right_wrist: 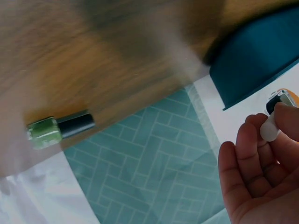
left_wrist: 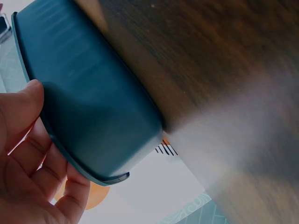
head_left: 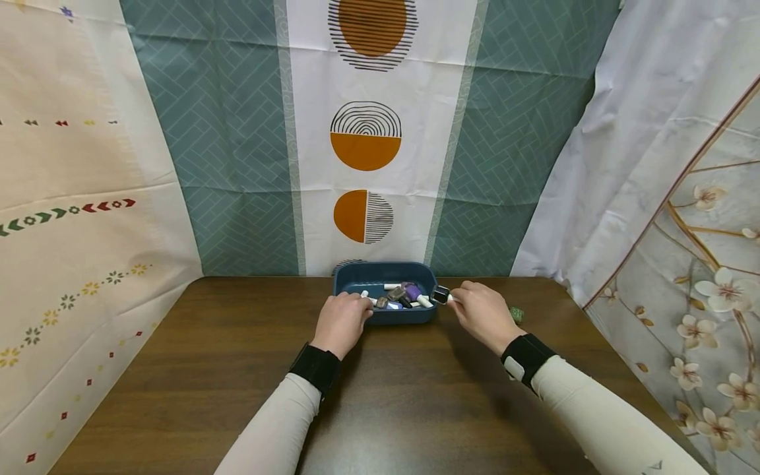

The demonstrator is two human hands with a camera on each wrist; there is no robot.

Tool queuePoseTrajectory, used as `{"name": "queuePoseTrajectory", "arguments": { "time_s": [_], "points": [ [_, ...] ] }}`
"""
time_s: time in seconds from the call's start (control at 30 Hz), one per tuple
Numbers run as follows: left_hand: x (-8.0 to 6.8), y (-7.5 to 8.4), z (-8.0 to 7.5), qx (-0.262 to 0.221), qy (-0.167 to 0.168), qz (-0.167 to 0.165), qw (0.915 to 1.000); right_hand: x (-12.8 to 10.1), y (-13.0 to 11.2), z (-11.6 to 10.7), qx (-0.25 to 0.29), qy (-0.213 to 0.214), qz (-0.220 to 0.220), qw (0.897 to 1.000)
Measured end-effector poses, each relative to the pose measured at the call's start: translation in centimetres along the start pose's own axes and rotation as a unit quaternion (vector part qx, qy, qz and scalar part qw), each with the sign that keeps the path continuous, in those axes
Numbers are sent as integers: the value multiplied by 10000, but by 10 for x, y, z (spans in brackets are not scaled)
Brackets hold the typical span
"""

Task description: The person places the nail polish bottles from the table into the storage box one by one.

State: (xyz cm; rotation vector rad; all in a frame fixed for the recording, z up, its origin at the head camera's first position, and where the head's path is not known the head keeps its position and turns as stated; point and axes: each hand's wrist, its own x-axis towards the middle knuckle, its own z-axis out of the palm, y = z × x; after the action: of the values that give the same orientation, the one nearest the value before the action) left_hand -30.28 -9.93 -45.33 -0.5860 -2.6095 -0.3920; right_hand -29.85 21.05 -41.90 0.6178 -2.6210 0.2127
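A dark blue plastic bin [head_left: 400, 317] stands at the table's back edge with several small nail polish bottles in it, some with white caps. My left hand [head_left: 341, 323] holds its front-left rim, the thumb over the outer wall [left_wrist: 88, 98] in the left wrist view. My right hand [head_left: 483, 315] pinches a nail polish bottle [head_left: 440, 294] with dark polish by its white cap [right_wrist: 269, 131], just beside the bin's right end. Behind the right hand, a green nail polish bottle [right_wrist: 45, 132] with a black cap lies on its side on the table.
The brown wooden table [head_left: 380, 396] runs back to a hanging patterned cloth [head_left: 368, 218] right behind the bin. Other printed cloths [head_left: 89, 231] hang along the left and right sides of the table.
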Motion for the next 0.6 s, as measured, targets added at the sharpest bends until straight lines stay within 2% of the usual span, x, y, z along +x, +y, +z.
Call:
{"name": "queuePoseTrajectory", "arguments": {
  "time_s": [0.23,0.6],
  "points": [
    [0,1,0,12,41,17,10000,14,-8,8,-42,131,-252,9996],
    [-1,2,-2,-55,-19,-42,10000,32,-15,19,-176,-29,-220,9996]
  ]
}}
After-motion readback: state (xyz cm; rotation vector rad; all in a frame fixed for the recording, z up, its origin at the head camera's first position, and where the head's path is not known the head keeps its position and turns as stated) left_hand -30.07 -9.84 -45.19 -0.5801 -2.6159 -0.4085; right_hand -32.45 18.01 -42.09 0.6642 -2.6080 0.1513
